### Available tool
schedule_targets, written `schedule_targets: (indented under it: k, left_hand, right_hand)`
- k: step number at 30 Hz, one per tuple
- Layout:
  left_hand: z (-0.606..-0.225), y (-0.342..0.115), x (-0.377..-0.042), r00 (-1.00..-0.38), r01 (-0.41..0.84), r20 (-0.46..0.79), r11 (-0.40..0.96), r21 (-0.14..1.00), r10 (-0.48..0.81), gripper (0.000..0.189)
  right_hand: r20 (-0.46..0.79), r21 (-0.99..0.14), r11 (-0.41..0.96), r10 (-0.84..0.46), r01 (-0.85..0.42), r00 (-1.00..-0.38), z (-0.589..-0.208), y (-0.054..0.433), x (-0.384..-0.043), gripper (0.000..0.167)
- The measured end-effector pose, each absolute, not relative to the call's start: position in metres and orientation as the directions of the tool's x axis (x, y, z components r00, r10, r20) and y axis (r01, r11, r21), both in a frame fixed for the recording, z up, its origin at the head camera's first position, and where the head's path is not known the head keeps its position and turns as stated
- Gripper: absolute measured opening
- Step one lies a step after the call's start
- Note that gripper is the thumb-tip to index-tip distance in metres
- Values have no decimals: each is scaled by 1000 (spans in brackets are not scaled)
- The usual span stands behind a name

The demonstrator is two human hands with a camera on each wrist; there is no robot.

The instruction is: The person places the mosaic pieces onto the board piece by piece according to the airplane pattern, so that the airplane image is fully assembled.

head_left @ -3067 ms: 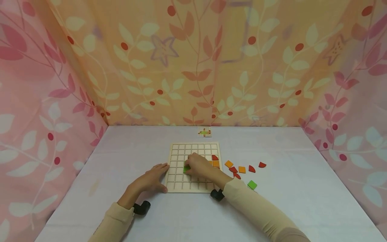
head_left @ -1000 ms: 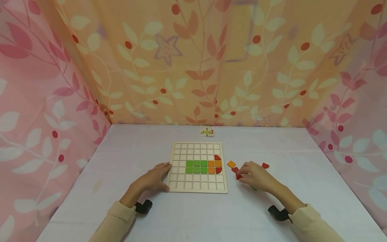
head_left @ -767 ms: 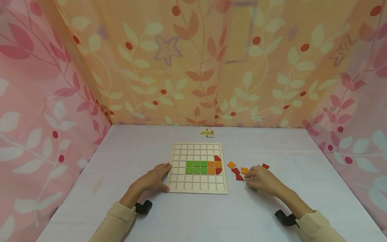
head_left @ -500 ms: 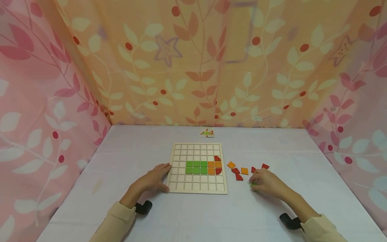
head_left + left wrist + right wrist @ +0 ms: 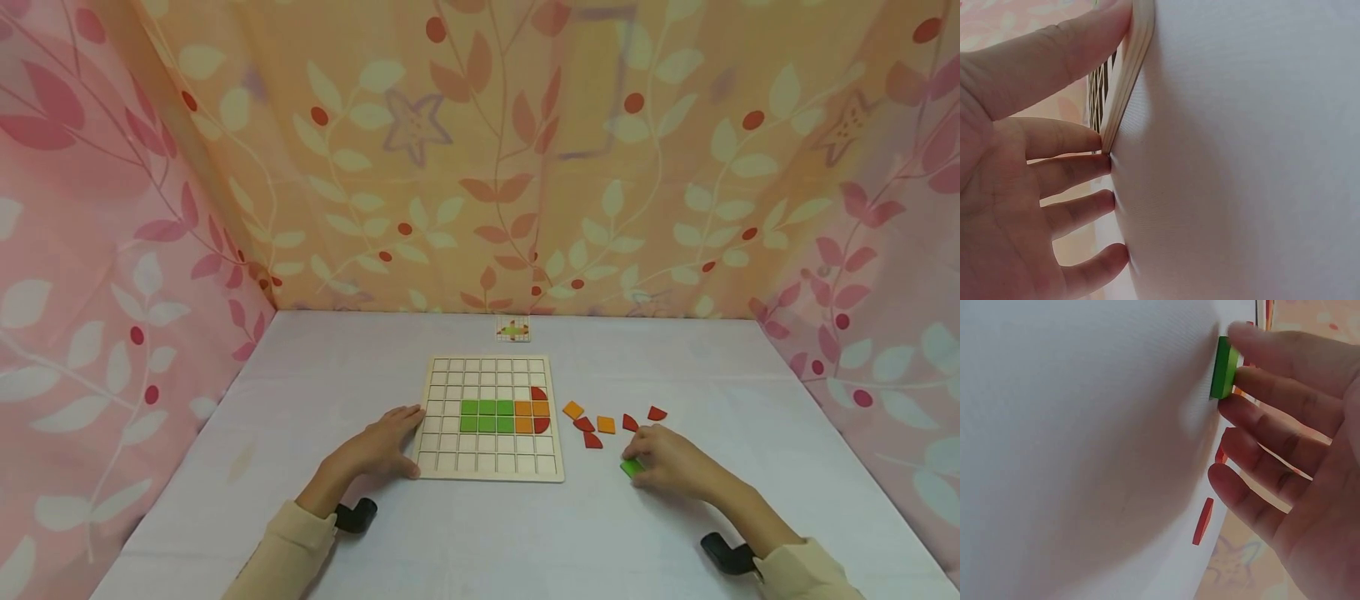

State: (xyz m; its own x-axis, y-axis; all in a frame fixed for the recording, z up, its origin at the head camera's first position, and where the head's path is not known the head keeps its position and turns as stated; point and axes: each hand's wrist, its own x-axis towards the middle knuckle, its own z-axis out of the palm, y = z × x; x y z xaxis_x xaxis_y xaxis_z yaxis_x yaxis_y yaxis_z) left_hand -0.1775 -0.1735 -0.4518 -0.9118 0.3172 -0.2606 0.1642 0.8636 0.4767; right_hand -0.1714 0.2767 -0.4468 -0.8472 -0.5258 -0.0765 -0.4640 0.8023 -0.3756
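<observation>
A square wooden grid board [image 5: 487, 462] lies on the table, with several green tiles [image 5: 487, 416], orange tiles [image 5: 524, 417] and two red quarter-round tiles [image 5: 539, 393] set in its cells. My left hand [image 5: 378, 443] rests at the board's left edge, thumb and fingertips touching its side; the left wrist view shows the fingers spread and fairly straight. To the right of the board, my right hand [image 5: 667, 462] pinches a loose green square tile [image 5: 632, 467]. In the right wrist view the thumb and fingers meet the green tile's [image 5: 1224, 369] edges, close to the cloth.
Loose orange tiles [image 5: 606, 425] and several red quarter-round tiles [image 5: 592, 440] lie between the board and my right hand. A small pattern card [image 5: 513, 328] stands beyond the board. A white cloth covers the table; floral curtains [image 5: 487, 167] enclose the back and sides.
My right hand has gone from the board to the loose tiles, then rightward and nearer to me onto the green tile. More green tiles show on the board. The left hand stays at its edge.
</observation>
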Motion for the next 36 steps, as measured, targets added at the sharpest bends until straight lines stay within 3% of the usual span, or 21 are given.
schedule_targets:
  k: [22,36]
  left_hand:
    - [-449,-173,-177,-911,170,-259,865,473,321,92]
    - [-450,-173,-177,-910,173,-258,862,477,325,93]
  right_hand:
    - [-43,-293,821,-522,-489,-852,-451,274,-170,20]
    - [-22,-304,825,-506,-476,-862,-453,273,-171,17]
